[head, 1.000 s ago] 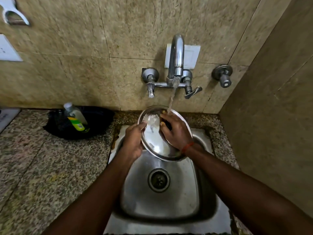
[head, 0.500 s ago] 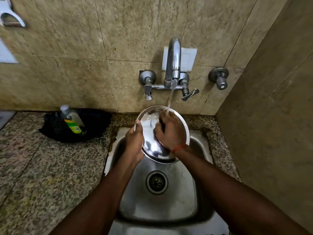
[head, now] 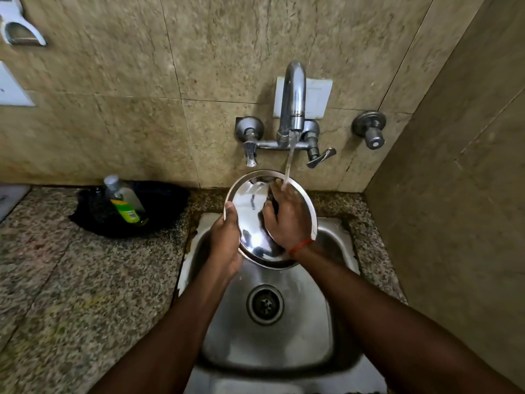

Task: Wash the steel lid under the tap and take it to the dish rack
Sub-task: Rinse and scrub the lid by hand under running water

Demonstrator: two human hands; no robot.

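Observation:
The round steel lid (head: 251, 220) is held tilted over the steel sink (head: 295, 336), its shiny face towards me. My left hand (head: 225, 243) grips its left rim, thumb on the edge. My right hand (head: 287, 217) lies flat on the lid's face, fingers spread over its upper middle, a red thread at the wrist. Water runs from the chrome tap (head: 292, 100) onto my right hand's fingers and the top of the lid. No dish rack is in view.
A clear bottle with a green label (head: 125, 200) lies on a black cloth (head: 159, 206) on the granite counter (head: 71, 280) left of the sink. Tiled walls close in behind and on the right. A separate valve (head: 370, 129) sticks out of the wall right of the tap.
My right hand has slid up the lid's face towards the water stream. The white patch seen on the lid a second ago is gone. My left hand keeps its hold on the rim.

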